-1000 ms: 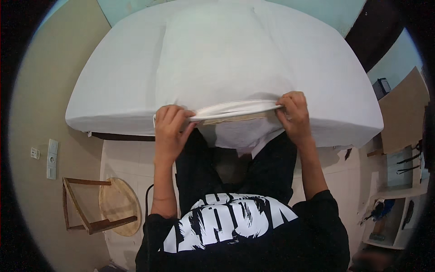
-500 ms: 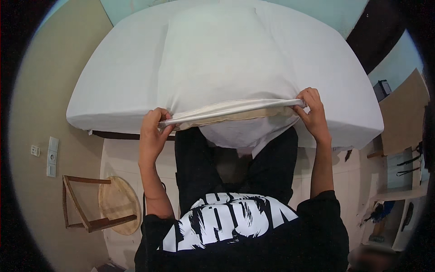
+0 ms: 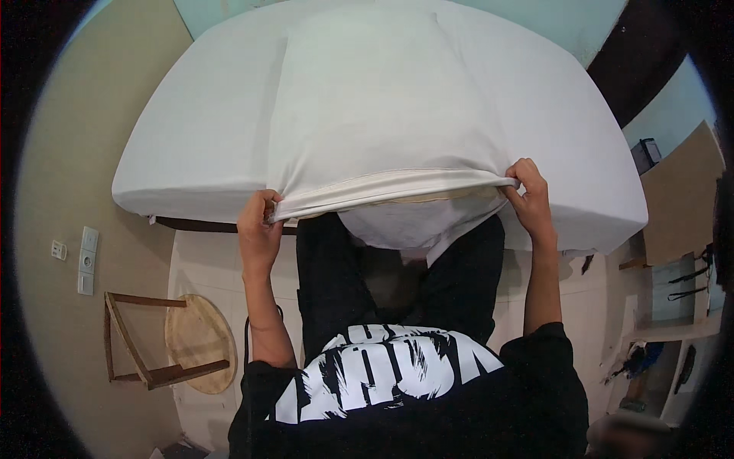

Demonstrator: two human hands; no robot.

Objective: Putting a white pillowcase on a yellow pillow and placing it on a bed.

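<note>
Both your hands have moved wider apart along the cloth edge since a moment ago. Your left hand [image 3: 260, 229] is curled tight on the one white pillowcase [image 3: 382, 122], and your right hand [image 3: 527, 195] is curled tight on it too — two hands, one case. It lies on the one big white bed [image 3: 191, 153], with its open end lifted at the near edge, right in front of your black trousers [image 3: 329, 291]. One round wooden folding table [image 3: 180, 344] stands on the floor to your left — well apart.
</note>
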